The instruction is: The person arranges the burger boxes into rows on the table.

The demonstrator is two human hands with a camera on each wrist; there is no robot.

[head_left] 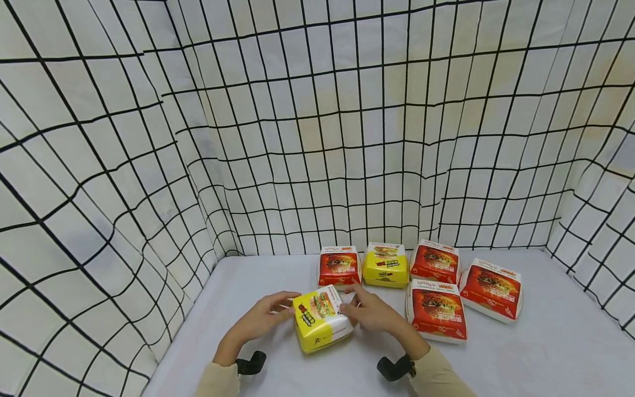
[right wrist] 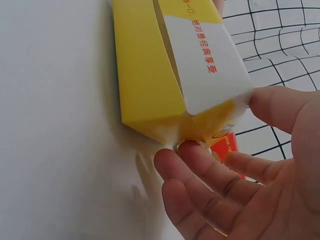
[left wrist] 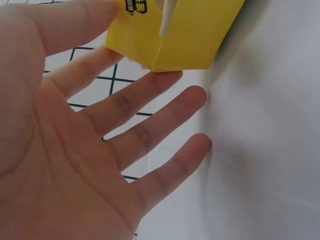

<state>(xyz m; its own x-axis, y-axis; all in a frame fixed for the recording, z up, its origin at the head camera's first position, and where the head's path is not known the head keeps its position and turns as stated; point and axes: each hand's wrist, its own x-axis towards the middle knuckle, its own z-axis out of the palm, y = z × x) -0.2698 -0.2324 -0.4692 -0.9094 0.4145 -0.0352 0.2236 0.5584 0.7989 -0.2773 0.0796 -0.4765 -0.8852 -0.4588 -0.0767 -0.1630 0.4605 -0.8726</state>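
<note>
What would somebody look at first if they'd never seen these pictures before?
Probably the bright yellow box with a burger picture, held between the left hand and the right hand above or on the white table. Next come four red boxes and another yellow box, grouped toward the back and right. Behind everything, white walls crossed by wavy black lines fill much of the head view.

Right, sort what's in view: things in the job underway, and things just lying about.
In the job:
- front yellow box
- left hand and right hand, both touching it

Apparently just lying about, untouched:
- back yellow box
- four red boxes
</note>
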